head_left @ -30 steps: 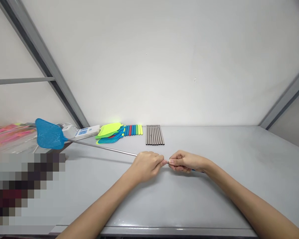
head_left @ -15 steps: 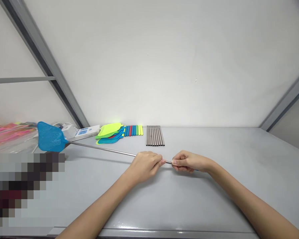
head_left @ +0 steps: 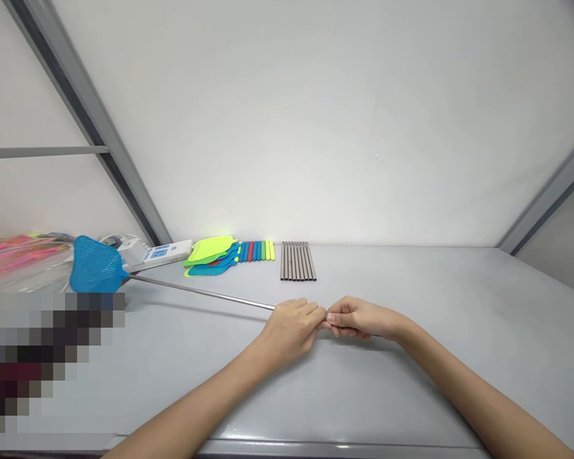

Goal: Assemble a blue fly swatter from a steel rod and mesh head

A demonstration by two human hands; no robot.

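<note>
A fly swatter with a blue mesh head (head_left: pixel 95 264) and a thin metal rod (head_left: pixel 201 292) stretches from the left across the table. My left hand (head_left: pixel 294 328) is closed around the rod near its right end. Right beside it, my right hand (head_left: pixel 356 317) is closed on the handle end of the same swatter, its fingertips against my left fingers. Only a sliver of blue shows below my right wrist; my fingers hide the rest of the handle.
Along the back lie several metal tubes (head_left: pixel 298 261) in a row, several coloured grips (head_left: pixel 256 251) and a stack of yellow, green and blue swatter heads (head_left: pixel 213 250). A power strip (head_left: pixel 167 253) and plastic bags (head_left: pixel 23 268) with pink items are at the left.
My left hand has slid right along the rod until it meets my right hand, covering the short stretch of rod that showed between them. The swatter head has shifted slightly left and down.
</note>
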